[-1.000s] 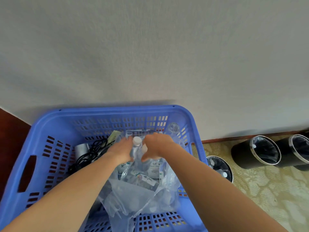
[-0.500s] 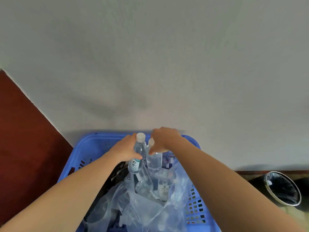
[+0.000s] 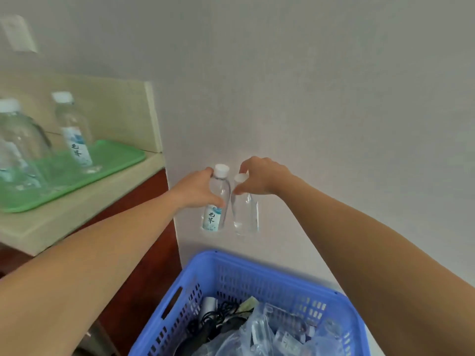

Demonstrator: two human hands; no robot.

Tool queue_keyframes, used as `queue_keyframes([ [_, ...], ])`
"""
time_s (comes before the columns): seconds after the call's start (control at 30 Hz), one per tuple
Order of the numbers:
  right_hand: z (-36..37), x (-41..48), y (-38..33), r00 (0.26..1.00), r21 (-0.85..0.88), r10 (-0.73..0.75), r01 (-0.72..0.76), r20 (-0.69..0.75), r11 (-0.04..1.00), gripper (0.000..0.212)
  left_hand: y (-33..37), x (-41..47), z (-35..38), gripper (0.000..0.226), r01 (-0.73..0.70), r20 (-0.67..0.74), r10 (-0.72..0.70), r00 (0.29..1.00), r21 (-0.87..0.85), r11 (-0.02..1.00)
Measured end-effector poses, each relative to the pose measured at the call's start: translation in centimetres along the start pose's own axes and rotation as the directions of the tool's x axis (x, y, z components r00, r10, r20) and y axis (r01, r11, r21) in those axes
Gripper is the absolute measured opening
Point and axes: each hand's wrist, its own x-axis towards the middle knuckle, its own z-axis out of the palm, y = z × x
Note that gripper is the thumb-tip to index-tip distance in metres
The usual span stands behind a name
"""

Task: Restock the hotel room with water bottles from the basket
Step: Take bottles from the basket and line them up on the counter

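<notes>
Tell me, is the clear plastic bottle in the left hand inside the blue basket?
Out. The left hand grips the labelled clear plastic bottle upright in mid-air, above the blue plastic basket.

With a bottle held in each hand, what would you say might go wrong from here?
The right hand pinches its bottle only near the cap, so it might slip. Two bottles already stand on the green tray, so setting more beside them could topple one.
</notes>
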Motion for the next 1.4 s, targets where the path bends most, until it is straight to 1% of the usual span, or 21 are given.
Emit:
queue_keyframes([
  [0.13,-3.8,2.3,-5.6,0.990,0.064,-0.126,0.130,-0.067,0.989,0.054,-1.1,-2.0,-7.1,0.067,0.066,-0.182,-0.069,0.981,-0.026,0.998],
  [0.3,-6.4,4.4,-13.0,0.949,0.173,-0.276,0.300,-0.152,0.938,0.036,-3.4,-5.0,-14.5,0.066,0.152,-0.343,-0.146,0.928,-0.009,0.988],
  [0.4,-6.4,5.4,-17.1,0.932,0.217,-0.322,0.353,-0.166,0.910,0.035,-5.2,-7.1,-17.5,0.072,0.212,-0.416,-0.194,0.889,-0.001,0.977],
  [0.53,-5.8,6.0,-21.6,0.901,0.215,-0.406,0.431,-0.152,0.876,0.034,-7.3,-10.0,-20.0,0.083,0.272,-0.486,-0.238,0.841,0.000,0.962],
  [0.67,-5.6,6.2,-24.8,0.866,0.221,-0.483,0.500,-0.131,0.837,0.035,-8.7,-12.6,-21.9,0.085,0.336,-0.510,-0.276,0.815,0.027,0.941],
  [0.77,-5.8,6.3,-26.9,0.839,0.229,-0.531,0.544,-0.122,0.807,0.039,-9.0,-14.5,-24.0,0.079,0.374,-0.507,-0.306,0.806,0.035,0.927],
  [0.87,-6.0,6.3,-29.0,0.815,0.255,-0.563,0.579,-0.138,0.774,0.037,-9.3,-16.4,-26.7,0.071,0.399,-0.466,-0.368,0.805,-0.034,0.916],
  [1.0,-5.9,6.3,-32.0,0.787,0.286,-0.602,0.612,-0.135,0.737,0.039,-11.1,-18.6,-29.3,0.072,0.430,-0.466,-0.424,0.776,-0.101,0.897],
  [1.13,-5.5,6.5,-35.4,0.776,0.293,-0.619,0.624,-0.122,0.724,0.026,-14.1,-20.2,-30.8,0.072,0.422,-0.481,-0.446,0.755,-0.164,0.892],
  [1.2,-5.1,6.7,-37.3,0.770,0.285,-0.626,0.631,-0.120,0.722,0.027,-15.8,-20.6,-31.5,0.067,0.410,-0.472,-0.448,0.759,-0.188,0.892],
  [1.3,-4.6,7.3,-40.2,0.770,0.266,-0.629,0.631,-0.106,0.728,0.036,-18.4,-20.4,-32.7,0.057,0.396,-0.451,-0.438,0.777,-0.189,0.898],
  [1.4,-4.0,8.4,-43.6,0.762,0.247,-0.637,0.643,-0.112,0.725,0.037,-21.5,-19.7,-34.3,0.057,0.384,-0.432,-0.427,0.794,-0.187,0.904],
])
